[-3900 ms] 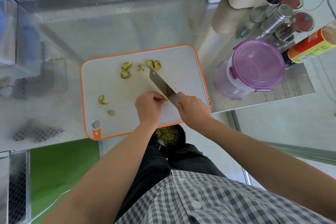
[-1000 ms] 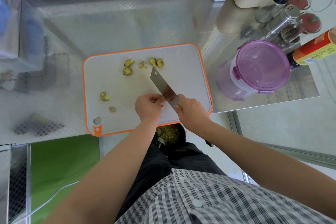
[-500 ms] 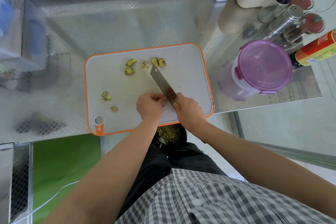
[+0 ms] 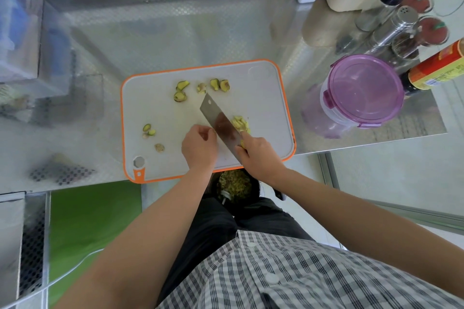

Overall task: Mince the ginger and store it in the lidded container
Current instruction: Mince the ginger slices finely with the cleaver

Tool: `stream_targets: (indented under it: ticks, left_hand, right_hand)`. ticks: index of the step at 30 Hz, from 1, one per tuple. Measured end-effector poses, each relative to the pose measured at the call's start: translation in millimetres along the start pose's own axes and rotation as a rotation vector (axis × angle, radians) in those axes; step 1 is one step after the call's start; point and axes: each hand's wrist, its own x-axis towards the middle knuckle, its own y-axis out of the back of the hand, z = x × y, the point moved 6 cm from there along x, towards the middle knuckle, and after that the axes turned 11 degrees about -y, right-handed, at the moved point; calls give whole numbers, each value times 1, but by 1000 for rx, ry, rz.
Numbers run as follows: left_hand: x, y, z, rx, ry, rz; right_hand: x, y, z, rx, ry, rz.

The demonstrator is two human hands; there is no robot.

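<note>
Yellow cut ginger (image 4: 240,124) was seen in a small heap on the white board (image 4: 263,88), touching the right face of the knife (image 4: 221,123) and lying just beyond the right hand (image 4: 258,153), at about its 11 o'clock. The blade's long axis was laid from 5 o'clock to 11 o'clock across the board. The handle was gripped by the right hand, fingers wrapped round it. The left hand (image 4: 199,149) was held just beside the blade on its other side, at 9 o'clock, fingers curled under; whether a piece was pinched beneath them could not be told. The heap was judged nearer the right hand, with the blade between it and the left. Green-skinned trimmings (image 4: 180,90) were scattered toward 11 and 9 o'clock. The purple-lidded container (image 4: 364,90), closed, was set on the steel surface (image 4: 150,37) at 3 o'clock, well apart from the heap.
</note>
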Motion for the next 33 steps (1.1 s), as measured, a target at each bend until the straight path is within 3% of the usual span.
stream_targets:
  ticks: [8,12,18,23,28,33]
  left_hand:
    - [-6,-12,14,44,-81,-35]
    - [-5,-17,18,60,-91,-33]
    - [-2,-18,23,78,-119,-50]
    - [7,-21,33,96,-162,-62]
    - [31,-17,51,252,-326,-19]
    - [70,-20,87,573,-640,-13]
  right_hand:
    - [2,27,38,80,-186,148]
    - [-6,21,30,78,-129,107]
    - [2,38,55,167,-292,183]
    - [6,30,40,99,-247,119]
    - [21,50,50,170,-317,187]
    - [33,54,36,219,-277,131]
